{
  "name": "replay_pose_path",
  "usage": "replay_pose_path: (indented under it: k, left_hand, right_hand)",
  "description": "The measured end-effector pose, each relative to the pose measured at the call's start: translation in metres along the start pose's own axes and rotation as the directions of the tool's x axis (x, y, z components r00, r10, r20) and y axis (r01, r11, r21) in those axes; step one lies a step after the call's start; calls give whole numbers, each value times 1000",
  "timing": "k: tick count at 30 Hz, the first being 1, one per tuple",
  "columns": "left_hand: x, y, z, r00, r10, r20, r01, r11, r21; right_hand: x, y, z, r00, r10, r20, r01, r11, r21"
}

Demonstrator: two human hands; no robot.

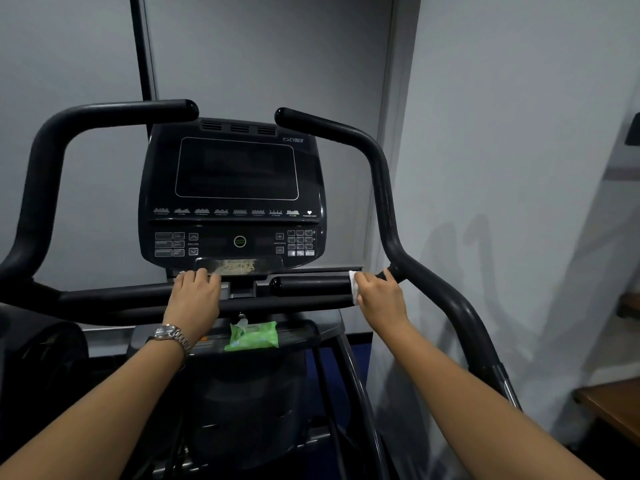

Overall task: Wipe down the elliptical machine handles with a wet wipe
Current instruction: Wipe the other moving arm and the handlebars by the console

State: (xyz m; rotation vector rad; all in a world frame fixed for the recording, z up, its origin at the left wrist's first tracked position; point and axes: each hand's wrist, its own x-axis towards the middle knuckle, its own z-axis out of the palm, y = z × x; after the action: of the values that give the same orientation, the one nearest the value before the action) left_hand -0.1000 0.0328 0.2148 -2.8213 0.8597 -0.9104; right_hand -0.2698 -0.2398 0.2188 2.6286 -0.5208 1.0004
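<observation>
Head view, left to right. Left arm bar (41,188) curves up, no hand on it. I see left hand (195,299), watch (169,332) on wrist, fingers close together, curled over left grip (121,294) just below console (235,195). Green wipe pack (252,336) lies on tray (304,336) under centre. Right grip (308,284) bare up to wipe (354,287). Its white edge shows beside right hand (379,299), whose fingers wrap round grip, pressing wipe onto it. Right arm bar (384,202) rises just beyond.
</observation>
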Motion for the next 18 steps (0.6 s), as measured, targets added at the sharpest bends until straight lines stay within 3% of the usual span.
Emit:
replay_pose_path:
  k: [7, 12, 16, 18]
  left_hand:
    - [14, 38, -18, 977, 71, -203, -104, 982, -157]
    - [26, 81, -32, 912, 175, -370, -287, 918, -273]
    - [31, 108, -32, 902, 273, -334, -381, 866, -323]
    - [33, 117, -31, 911, 312, -269, -396, 843, -365]
  right_hand:
    - [30, 2, -26, 946, 90, 310, -103, 994, 25]
    - [70, 26, -56, 965, 121, 234, -140, 988, 68]
    - [88, 61, -87, 982, 127, 140, -135, 990, 49]
    - [85, 72, -94, 966, 125, 225, -131, 991, 12]
